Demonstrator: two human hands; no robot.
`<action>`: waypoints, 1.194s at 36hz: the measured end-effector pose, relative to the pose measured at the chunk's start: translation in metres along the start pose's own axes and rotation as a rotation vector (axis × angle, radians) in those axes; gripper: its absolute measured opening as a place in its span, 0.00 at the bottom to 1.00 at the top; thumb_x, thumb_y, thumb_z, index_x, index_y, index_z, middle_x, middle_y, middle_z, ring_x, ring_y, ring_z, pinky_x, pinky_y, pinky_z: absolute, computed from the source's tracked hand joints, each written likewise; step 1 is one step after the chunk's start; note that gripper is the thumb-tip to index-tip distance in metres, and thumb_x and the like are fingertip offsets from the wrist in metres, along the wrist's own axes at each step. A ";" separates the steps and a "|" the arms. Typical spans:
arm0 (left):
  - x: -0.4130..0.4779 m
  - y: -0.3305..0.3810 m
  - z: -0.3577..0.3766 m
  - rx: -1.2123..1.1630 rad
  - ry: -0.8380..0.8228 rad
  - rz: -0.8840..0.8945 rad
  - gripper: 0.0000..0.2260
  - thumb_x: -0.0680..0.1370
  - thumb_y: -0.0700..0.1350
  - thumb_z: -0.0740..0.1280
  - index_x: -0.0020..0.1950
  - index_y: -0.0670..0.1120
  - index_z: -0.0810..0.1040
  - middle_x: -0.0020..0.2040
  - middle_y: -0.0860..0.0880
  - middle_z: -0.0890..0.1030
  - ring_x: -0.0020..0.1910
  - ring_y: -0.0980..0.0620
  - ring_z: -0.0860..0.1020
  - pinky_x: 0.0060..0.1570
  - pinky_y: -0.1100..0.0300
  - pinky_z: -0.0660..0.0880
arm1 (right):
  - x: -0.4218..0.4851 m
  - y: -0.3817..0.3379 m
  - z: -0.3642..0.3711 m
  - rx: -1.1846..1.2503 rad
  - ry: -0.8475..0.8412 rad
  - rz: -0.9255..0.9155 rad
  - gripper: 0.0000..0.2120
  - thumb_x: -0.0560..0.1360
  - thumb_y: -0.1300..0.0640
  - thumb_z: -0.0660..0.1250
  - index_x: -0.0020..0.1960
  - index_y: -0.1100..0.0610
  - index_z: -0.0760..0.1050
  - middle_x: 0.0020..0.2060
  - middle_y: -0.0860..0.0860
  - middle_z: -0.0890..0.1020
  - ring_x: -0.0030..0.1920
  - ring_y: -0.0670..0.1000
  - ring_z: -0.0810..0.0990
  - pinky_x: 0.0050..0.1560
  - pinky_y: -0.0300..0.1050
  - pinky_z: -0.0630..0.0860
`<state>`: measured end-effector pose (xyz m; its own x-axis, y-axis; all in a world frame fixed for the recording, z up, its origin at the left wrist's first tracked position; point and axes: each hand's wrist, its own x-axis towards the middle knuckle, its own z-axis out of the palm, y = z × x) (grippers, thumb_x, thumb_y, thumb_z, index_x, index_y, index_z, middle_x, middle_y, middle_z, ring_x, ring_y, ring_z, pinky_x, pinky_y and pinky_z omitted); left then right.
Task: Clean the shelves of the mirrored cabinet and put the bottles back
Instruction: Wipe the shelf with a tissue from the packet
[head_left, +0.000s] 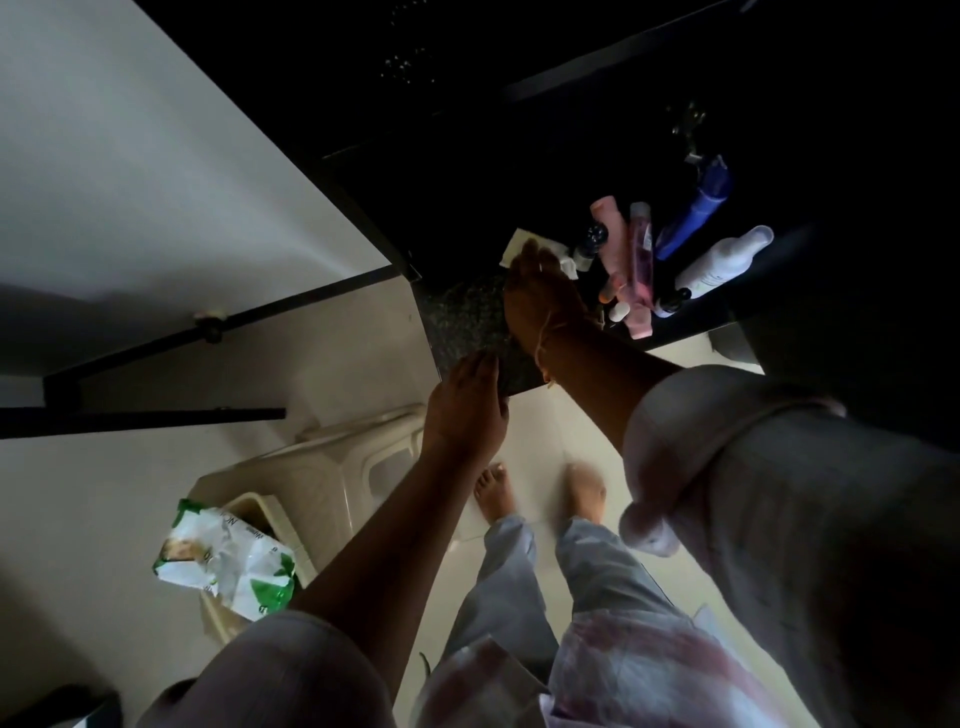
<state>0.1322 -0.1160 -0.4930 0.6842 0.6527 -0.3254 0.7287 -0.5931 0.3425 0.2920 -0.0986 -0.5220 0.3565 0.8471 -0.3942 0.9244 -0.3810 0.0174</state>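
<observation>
My right hand (540, 291) presses a white wipe (519, 247) flat onto a dark speckled ledge (467, 317). Just to its right stands a cluster of bottles: a pink one (613, 234), a clear pink tube (641, 254), a blue one (696, 208) and a white one (722, 260). My left hand (467, 410) grips the near front edge of the same ledge, fingers curled over it. The scene is very dim and the surface behind the bottles is black, so the cabinet interior is hard to make out.
A white door panel with a black frame (156, 156) fills the upper left. Below stands a beige plastic stool (332, 467) carrying a green and white wipes packet (223, 561). My bare feet (540, 493) stand on a pale tiled floor.
</observation>
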 end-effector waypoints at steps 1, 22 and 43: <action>0.000 0.000 0.000 0.004 -0.001 0.001 0.25 0.77 0.44 0.65 0.73 0.41 0.66 0.69 0.42 0.72 0.68 0.45 0.71 0.64 0.51 0.72 | -0.004 0.001 -0.002 -0.013 0.011 0.006 0.24 0.82 0.62 0.49 0.74 0.70 0.48 0.74 0.69 0.53 0.73 0.69 0.56 0.72 0.61 0.60; -0.007 0.011 0.000 -0.001 -0.017 0.049 0.24 0.76 0.45 0.69 0.70 0.42 0.69 0.66 0.44 0.74 0.66 0.45 0.72 0.60 0.53 0.72 | -0.105 0.002 0.031 -0.323 -0.060 -0.073 0.20 0.73 0.62 0.48 0.53 0.59 0.78 0.49 0.56 0.80 0.56 0.58 0.76 0.48 0.50 0.73; -0.014 0.007 -0.005 -0.018 0.016 0.020 0.20 0.75 0.37 0.65 0.67 0.39 0.72 0.64 0.40 0.76 0.62 0.41 0.75 0.56 0.49 0.75 | -0.109 -0.034 0.054 -0.454 -0.012 -0.376 0.18 0.73 0.51 0.64 0.61 0.56 0.78 0.58 0.54 0.81 0.63 0.56 0.75 0.61 0.51 0.74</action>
<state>0.1270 -0.1270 -0.4813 0.6977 0.6485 -0.3042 0.7143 -0.5975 0.3644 0.2143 -0.1982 -0.5289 -0.0057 0.8880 -0.4599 0.9534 0.1436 0.2654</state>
